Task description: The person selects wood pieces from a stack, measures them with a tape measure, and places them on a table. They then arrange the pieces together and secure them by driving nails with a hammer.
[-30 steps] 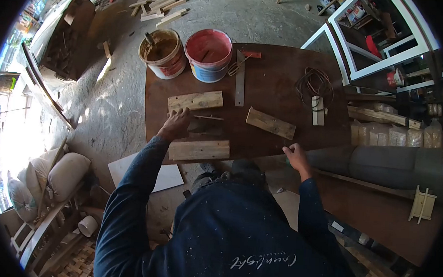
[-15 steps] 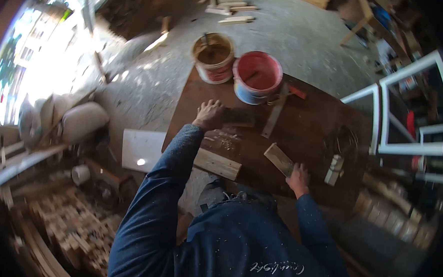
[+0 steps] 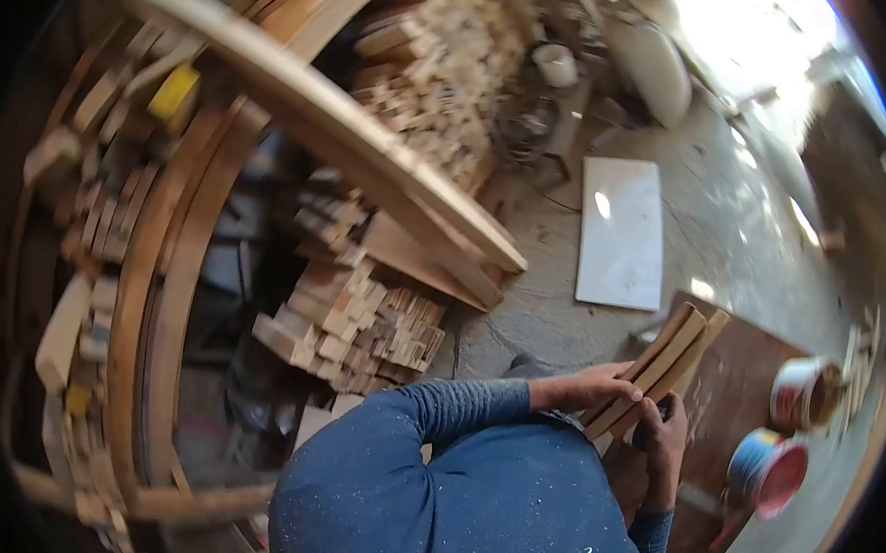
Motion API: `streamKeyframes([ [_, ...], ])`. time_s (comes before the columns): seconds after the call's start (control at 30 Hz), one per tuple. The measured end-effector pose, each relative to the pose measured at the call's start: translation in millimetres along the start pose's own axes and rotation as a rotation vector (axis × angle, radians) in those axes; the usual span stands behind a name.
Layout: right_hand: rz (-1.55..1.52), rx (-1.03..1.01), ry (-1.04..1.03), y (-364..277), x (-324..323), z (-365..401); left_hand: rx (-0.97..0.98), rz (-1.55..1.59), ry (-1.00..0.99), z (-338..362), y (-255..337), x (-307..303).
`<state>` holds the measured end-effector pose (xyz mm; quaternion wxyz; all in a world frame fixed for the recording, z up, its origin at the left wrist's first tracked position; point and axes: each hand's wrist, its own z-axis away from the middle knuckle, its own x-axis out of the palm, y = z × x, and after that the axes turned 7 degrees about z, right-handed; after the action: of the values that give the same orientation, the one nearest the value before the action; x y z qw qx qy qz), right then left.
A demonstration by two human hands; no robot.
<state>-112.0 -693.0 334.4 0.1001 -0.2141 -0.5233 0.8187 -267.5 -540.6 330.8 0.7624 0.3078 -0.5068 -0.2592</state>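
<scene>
A small bundle of short wooden boards [image 3: 671,361] is held tilted in front of my body, with the boards side by side. My left hand [image 3: 598,387] grips their lower end from the left, thumb along the near side. Around the right side of the same boards my right hand [image 3: 663,435] is closed, its fingers partly hidden behind the wood. Just beyond is the brown table [image 3: 734,367], partly covered by the boards and my arm.
A blue-and-red bucket [image 3: 754,463] and a white bucket [image 3: 792,395] stand on the table's far side. A white panel [image 3: 620,236] lies on the floor. Stacked wood offcuts [image 3: 360,322] and a long timber beam [image 3: 370,143] are to the left.
The view has swung left towards the wood stacks. My hands, apart over the table before, have come together and now hold the boards up; the left has left the dark block on the table.
</scene>
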Motion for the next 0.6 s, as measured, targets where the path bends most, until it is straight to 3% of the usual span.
streamKeyframes([
  [0.1, 0.195, 0.071, -0.149, -53.0, 50.4, -29.4, 0.066, 0.042, 0.196, 42.1, -0.3, -34.8],
  [0.13, 0.228, 0.008, -0.168, -28.0, 67.8, -48.7, 0.12, -0.108, 0.352, 54.6, -4.6, -47.0],
  [0.23, 0.388, -0.023, -0.314, -53.6, 134.5, -63.5, -0.065, -0.258, 0.587, 121.5, 15.8, -85.2],
  [0.37, 0.695, -0.269, -0.521, -90.0, 221.5, -70.2, 0.367, 0.017, 0.734, 178.3, -20.0, -137.3],
  [0.4, 0.727, -0.38, -0.562, -98.3, 245.2, -68.5, 0.253, 0.295, 0.816, 194.6, -19.4, -143.5],
  [0.43, 0.765, -0.361, -0.646, -114.6, 269.8, -64.7, 0.188, 0.473, 0.826, 213.0, -22.4, -156.5],
  [0.5, 0.745, -0.619, -0.712, -115.3, 318.9, -70.8, 0.425, 0.583, 0.873, 232.5, -35.3, -179.8],
  [0.6, 0.712, -0.748, -0.802, -130.7, 381.6, -73.2, 0.549, 0.397, 1.256, 287.1, -36.6, -230.0],
])
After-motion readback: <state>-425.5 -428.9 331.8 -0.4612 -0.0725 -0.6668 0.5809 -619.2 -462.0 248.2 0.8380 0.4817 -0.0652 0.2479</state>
